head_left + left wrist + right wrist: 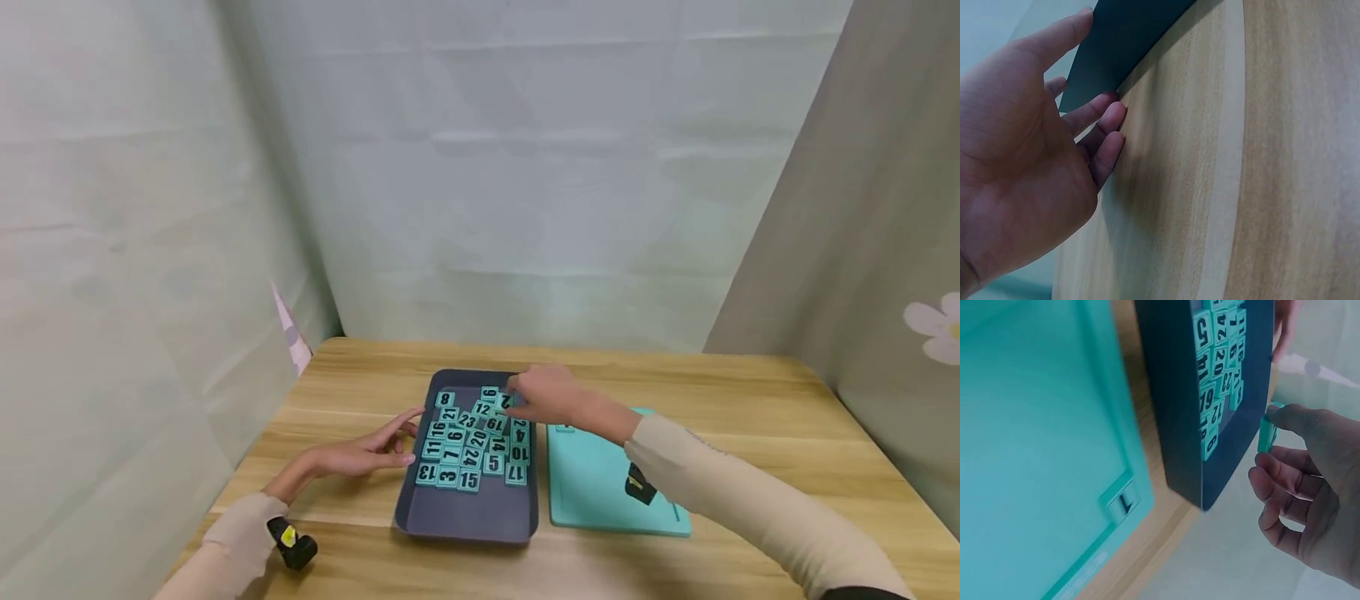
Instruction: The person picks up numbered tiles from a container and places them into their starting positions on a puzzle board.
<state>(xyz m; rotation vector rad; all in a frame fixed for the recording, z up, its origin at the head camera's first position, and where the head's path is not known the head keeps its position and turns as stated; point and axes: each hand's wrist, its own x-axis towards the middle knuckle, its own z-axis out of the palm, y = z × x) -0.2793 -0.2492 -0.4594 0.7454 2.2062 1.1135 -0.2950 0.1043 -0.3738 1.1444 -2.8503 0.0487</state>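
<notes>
A dark tray (468, 521) holds several turquoise number tiles (471, 457), most lying face up, close together and at mixed angles. My right hand (546, 394) is over the tray's far right corner. Between its thumb and index finger it pinches a small turquoise number tile (1267, 433), seen edge-on in the right wrist view; its other fingers curl loosely. My left hand (367, 452) is at the tray's left side with fingers loosely extended. In the left wrist view its fingertips (1112, 150) are right at the tray's wall, near the tabletop.
Right of the tray lies a flat turquoise board (600, 483) with a raised rim. A tile marked 1 (1125, 501) sits in its far left corner. The wooden table (352, 517) carries both. Pale curtains (525, 167) hang behind and beside it.
</notes>
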